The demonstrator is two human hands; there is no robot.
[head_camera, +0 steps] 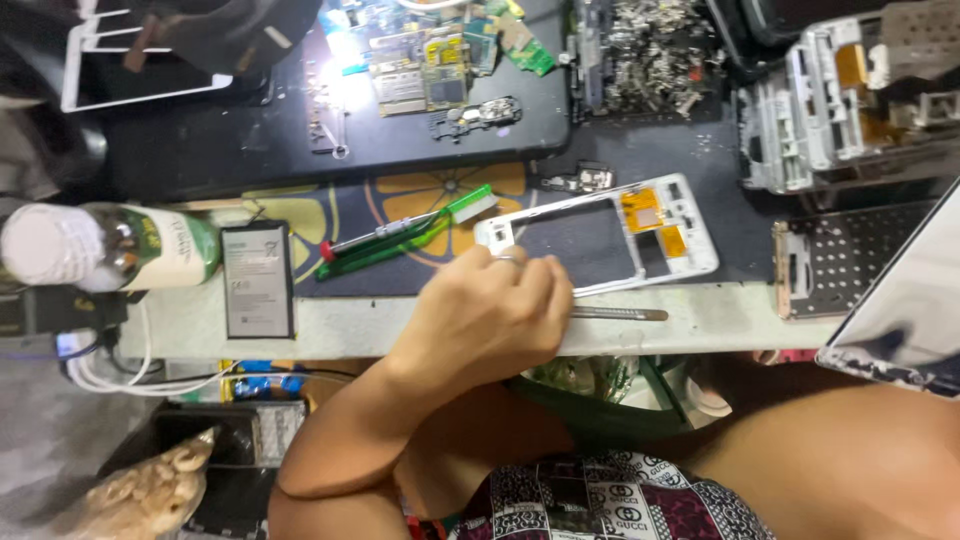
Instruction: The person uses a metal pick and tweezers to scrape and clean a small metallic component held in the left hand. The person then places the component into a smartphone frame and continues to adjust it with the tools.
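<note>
Head view: left hand fingers curl around metal tool (tip beside white phone frame).

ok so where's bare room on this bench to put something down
Bare patches: the pale front ledge between the flat battery and the left hand, and the dark mat left of the circuit boards. Crowded: the right side, with stacked phone frames and a screw pile, and around the white phone frame.
</note>
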